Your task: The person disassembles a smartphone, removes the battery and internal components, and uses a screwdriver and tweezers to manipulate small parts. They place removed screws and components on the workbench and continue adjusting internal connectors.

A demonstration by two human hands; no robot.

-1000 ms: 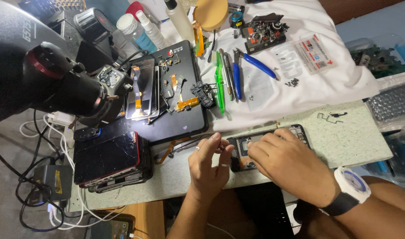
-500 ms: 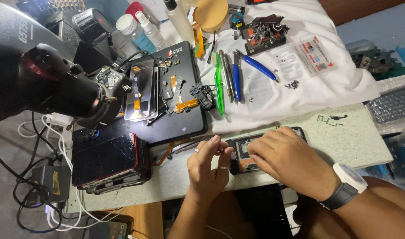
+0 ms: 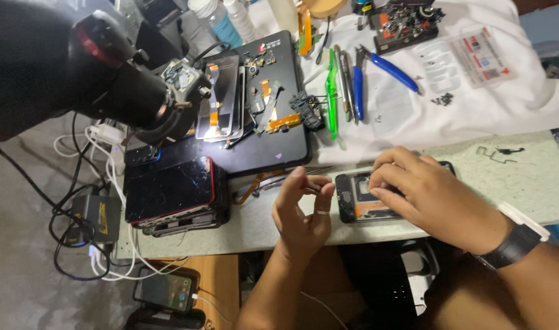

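The right hand (image 3: 435, 198) presses flat on the opened phone (image 3: 359, 198) on the desk (image 3: 536, 177), to steady it; the left hand (image 3: 304, 211) pinches thin tweezers (image 3: 311, 187) beside it.

I see left hand (image 3: 304, 214) pinching a thin metal tool (image 3: 312, 186), tip beside the opened phone frame (image 3: 362, 198). Right hand (image 3: 429, 198) rests on frame. Stacked phones (image 3: 172, 195) to the left.

Blue pliers (image 3: 386, 68), green tweezers (image 3: 332, 91), stacked phones (image 3: 172, 192), microscope (image 3: 117, 85), black mat (image 3: 288, 137).
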